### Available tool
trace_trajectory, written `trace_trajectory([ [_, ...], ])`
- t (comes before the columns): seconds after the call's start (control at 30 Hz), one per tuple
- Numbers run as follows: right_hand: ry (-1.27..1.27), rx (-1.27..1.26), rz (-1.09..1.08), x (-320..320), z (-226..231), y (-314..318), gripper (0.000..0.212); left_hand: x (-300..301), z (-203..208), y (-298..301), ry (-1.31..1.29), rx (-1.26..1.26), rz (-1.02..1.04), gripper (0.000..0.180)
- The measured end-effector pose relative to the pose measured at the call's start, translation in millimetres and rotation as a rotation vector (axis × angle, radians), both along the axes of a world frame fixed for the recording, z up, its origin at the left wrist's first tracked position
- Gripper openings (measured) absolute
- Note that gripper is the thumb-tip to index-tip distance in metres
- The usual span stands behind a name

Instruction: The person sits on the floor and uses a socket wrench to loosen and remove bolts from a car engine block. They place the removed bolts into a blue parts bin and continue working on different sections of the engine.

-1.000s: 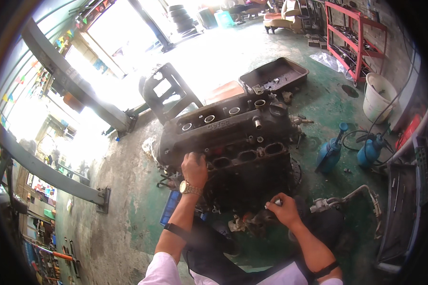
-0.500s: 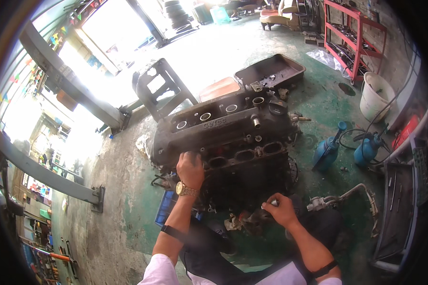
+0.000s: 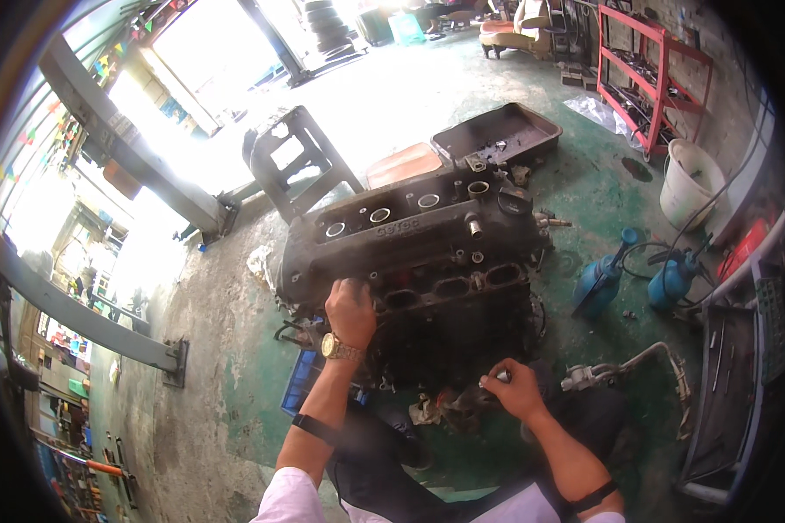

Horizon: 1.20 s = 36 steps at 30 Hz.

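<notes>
The left hand point(image 3: 351, 312) is resting on the near edge of the dark engine block point(image 3: 419, 261), its grip curled loosely over the metal rather than clamping anything. The right hand point(image 3: 515, 390) is working low at the block's base, its grip pinching a small silvery part point(image 3: 500, 377) whose kind I cannot tell. The engine block is sitting on the green concrete floor point(image 3: 584, 192), directly ahead of the person. A black oil pan point(image 3: 497, 135) is lying just behind it, two blue canisters point(image 3: 597, 283) are standing to the right, and a white bucket point(image 3: 687, 183) is standing near the red shelf point(image 3: 654, 78)
</notes>
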State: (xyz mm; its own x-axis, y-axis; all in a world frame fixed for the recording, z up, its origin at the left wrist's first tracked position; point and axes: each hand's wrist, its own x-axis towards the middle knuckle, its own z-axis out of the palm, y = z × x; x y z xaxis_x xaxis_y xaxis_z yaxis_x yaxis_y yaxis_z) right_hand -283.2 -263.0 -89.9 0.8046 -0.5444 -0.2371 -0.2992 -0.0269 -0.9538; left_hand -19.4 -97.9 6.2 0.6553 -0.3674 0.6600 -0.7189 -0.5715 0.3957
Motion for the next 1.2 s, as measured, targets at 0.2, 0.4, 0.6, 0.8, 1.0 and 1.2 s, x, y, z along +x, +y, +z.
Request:
trace_trajectory([
  [0.2,-0.034,-0.037,-0.01,-0.8,1.1,0.3,0.025,-0.8,1.9,0.6,0.04,-0.017,-0.02,0.007],
  [0.4,-0.056,0.026,-0.014,-0.8,1.8,0.7,0.023,-21.6,2.5,5.4,0.066,-0.123,0.023,0.01],
  [0.6,-0.093,-0.077,0.01,2.6,1.4,6.0,0.023,-98.3,-40.3,20.6,0.581,-0.26,-0.049,0.024],
  [0.8,0.0,-0.037,0.04,3.8,4.1,9.3,0.025,-163.2,-90.8,18.3,1.106,-0.057,-0.244,0.038],
  [1.0,-0.029,-0.041,0.075,5.9,-1.5,12.7,0.026,-189.2,-99.7,9.1,1.093,0.063,-0.419,0.04],
  [1.2,-0.035,0.054,0.138,4.4,-4.1,12.4,0.028,-195.6,-94.6,1.1,1.065,-0.021,-0.357,0.034],
])
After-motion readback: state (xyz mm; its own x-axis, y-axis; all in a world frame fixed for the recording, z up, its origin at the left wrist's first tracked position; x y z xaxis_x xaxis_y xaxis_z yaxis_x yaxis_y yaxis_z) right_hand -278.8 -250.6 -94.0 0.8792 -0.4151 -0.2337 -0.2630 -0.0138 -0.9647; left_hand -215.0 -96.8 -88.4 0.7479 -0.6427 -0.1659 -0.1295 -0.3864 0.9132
